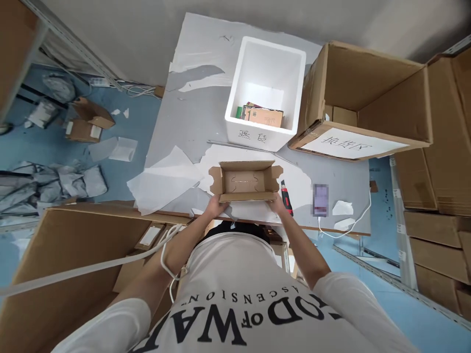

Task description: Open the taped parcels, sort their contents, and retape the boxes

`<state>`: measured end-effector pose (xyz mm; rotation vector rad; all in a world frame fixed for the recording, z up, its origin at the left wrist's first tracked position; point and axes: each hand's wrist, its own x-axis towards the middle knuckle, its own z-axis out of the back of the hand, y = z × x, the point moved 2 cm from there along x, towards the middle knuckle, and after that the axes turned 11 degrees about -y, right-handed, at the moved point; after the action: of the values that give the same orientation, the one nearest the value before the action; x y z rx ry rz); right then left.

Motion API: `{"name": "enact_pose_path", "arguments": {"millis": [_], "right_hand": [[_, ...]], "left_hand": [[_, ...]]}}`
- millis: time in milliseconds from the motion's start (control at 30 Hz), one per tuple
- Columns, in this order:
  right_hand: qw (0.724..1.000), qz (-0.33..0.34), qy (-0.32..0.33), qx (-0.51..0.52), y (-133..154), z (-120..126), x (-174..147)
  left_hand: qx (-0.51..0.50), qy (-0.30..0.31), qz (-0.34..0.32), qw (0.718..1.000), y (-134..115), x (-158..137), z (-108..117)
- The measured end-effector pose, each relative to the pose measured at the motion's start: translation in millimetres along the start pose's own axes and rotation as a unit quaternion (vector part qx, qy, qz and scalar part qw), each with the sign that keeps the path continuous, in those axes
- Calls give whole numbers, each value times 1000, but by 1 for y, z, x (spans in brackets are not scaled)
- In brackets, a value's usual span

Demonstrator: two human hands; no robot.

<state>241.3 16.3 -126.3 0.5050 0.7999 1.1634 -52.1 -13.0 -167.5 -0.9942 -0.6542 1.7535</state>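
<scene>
A small brown cardboard box [245, 181] stands on the table in front of me, its top open and its side flaps spread out left and right. My left hand [216, 207] grips its near left corner, and my right hand [276, 203] grips the near right corner. The fingers of both hands are partly hidden by the box. Just right of my right hand lies a red and black box cutter [286, 198]. White paper [167, 179] is spread on the table left of the box, and another white sheet lies under it.
Behind the box stand a white foam box [257, 137] holding several small packages and a large labelled carton [368, 142]. A phone [320, 200] with a white cable lies at the right. A big open carton [73, 245] is at my left, with shelved boxes [434, 245] at far right.
</scene>
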Motion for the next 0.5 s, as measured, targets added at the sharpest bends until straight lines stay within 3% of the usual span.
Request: {"name": "enact_pose_path", "arguments": {"millis": [67, 167, 300, 500], "right_hand": [[1000, 2, -6, 29, 2, -14, -5], [997, 4, -33, 75, 9, -10, -12], [999, 4, -39, 0, 16, 2, -26], [997, -12, -27, -73, 14, -4, -30]], "left_hand": [[-13, -15, 11, 1000, -4, -3, 2], [-67, -64, -11, 996, -13, -9, 14], [-47, -136, -32, 989, -24, -12, 28], [15, -119, -40, 992, -23, -2, 26]]}}
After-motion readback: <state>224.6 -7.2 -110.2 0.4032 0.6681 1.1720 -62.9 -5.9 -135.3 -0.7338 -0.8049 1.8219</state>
